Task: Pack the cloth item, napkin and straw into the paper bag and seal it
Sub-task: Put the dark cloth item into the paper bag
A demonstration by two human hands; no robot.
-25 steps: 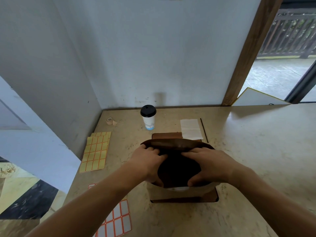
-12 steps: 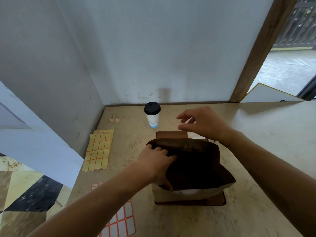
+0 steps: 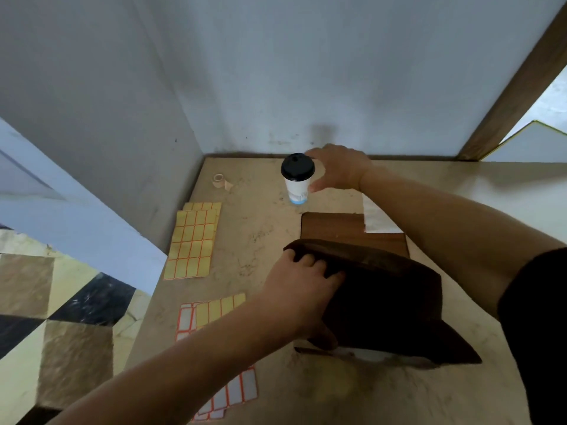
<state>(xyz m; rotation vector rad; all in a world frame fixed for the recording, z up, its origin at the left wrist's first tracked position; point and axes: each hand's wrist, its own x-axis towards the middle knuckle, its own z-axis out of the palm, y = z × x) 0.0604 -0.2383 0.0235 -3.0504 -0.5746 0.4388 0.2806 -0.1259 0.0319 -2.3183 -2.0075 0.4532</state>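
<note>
My left hand [image 3: 302,289] grips the paper bag [image 3: 386,299] at its open mouth, mid-desk. My right hand [image 3: 339,171] reaches wide-open around the lidded cup [image 3: 297,179]. The napkin [image 3: 379,219] lies unpacked behind the bag; I see no straw, and sealing remains.

Grey-white plaster wall [image 3: 352,72] ahead of me, meeting a second wall [image 3: 92,102] on my left in a corner; scuff marks low down near the counter. Beige marbled counter [image 3: 352,400] runs into that corner. Slanted brown wooden post [image 3: 515,87] at upper right, pale daylight beyond it. Below left, a floor [image 3: 46,317] of tan, cream and black stone tiles. Light is soft, dim.
</note>
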